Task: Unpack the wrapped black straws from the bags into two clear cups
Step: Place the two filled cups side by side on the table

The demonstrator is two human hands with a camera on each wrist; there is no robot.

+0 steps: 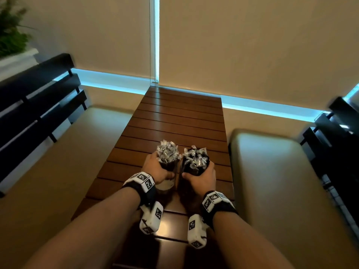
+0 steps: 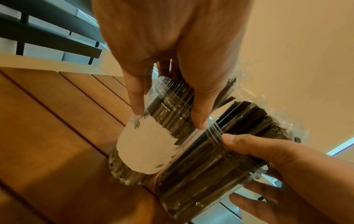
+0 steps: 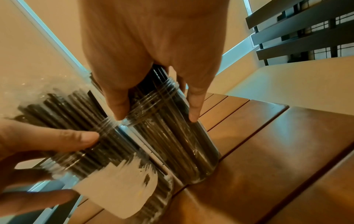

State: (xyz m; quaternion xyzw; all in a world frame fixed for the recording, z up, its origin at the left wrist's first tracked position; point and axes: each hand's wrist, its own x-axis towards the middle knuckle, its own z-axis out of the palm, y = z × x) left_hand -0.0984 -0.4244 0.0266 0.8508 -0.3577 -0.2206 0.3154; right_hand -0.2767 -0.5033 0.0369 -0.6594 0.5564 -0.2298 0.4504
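Two clear cups stand side by side on the slatted wooden table [image 1: 180,117], each packed with wrapped black straws. The left cup [image 1: 167,184] carries a white label [image 2: 145,145], and its straws [image 1: 167,153] stick out above the rim. My left hand [image 1: 161,169] grips this cup near the rim, fingers curled round it [image 2: 168,113]. My right hand [image 1: 202,176] grips the right cup [image 3: 182,151] the same way, with its straws [image 1: 196,158] bunched above. The two cups touch or nearly touch. No bag is in view.
Cream-cushioned benches [image 1: 281,171] with black slatted backs [image 1: 38,98] flank the table on both sides. A potted plant [image 1: 11,32] sits at the far left. The table's far half lies bare up to the wall with drawn blinds.
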